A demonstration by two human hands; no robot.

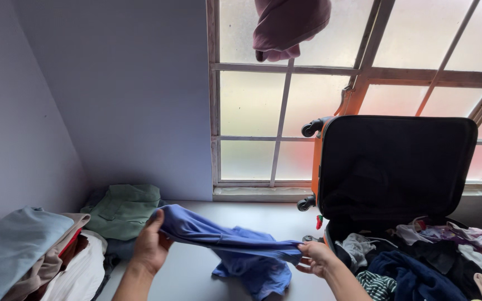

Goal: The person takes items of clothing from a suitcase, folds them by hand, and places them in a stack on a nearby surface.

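Blue garment [235, 245]: soft knit, creased, limp. It's stretched over the grey surface [196, 273], long axis running left-right, slightly downhill to the right, with excess fabric sagging below. Left hand [150, 246] fingers closed on its left end, right hand [316, 258] pinching the right end beside the open orange-edged suitcase [397, 167].

A pale grey worktop [196, 273] is seen beneath the left hand [150, 245]; folded clothes [46, 253] are piled left of that hand; an open suitcase [397, 167] is stood beyond the right hand [316, 259]; a green folded garment [124, 209] is laid behind the left hand.
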